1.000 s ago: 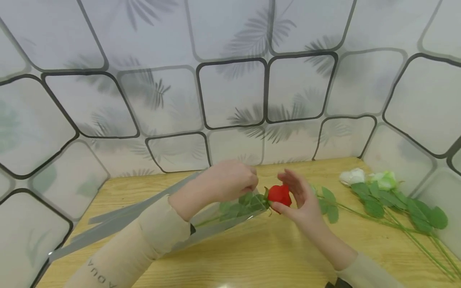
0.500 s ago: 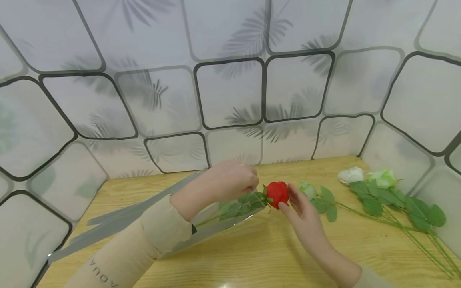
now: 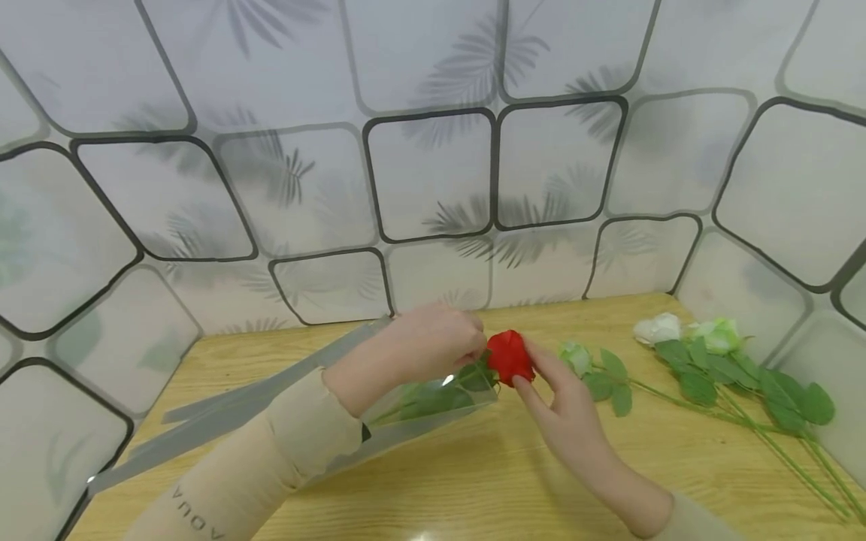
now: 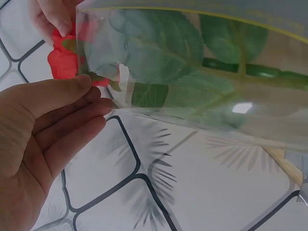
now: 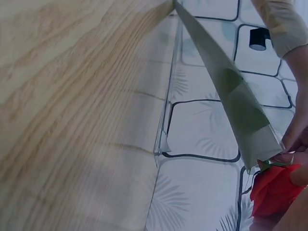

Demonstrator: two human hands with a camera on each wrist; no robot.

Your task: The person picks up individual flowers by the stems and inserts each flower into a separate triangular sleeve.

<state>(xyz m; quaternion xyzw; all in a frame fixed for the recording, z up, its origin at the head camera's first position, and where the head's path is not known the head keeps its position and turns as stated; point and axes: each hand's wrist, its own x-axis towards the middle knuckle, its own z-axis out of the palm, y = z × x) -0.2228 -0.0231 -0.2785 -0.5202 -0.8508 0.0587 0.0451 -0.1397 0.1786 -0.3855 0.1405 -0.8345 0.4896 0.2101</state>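
A red rose lies with its leafy stem inside a clear flower sleeve with grey borders, its bloom at the sleeve's mouth. My left hand pinches the rim of that mouth between thumb and fingers, as the left wrist view shows. From the other side, my right hand holds the red bloom between thumb and fingers. Green leaves show through the film in the left wrist view. Part of the stem is hidden behind my left forearm.
On the right of the wooden table lie a white rose, a pale green rose and another pale green rose with long stems. Grey sleeve borders stretch left. Patterned cloth walls enclose the back and sides.
My right hand has moved left with the red bloom, bringing it closer to the sleeve's mouth and my left hand. A pale green rose behind has come into view. The left hand stays in place.
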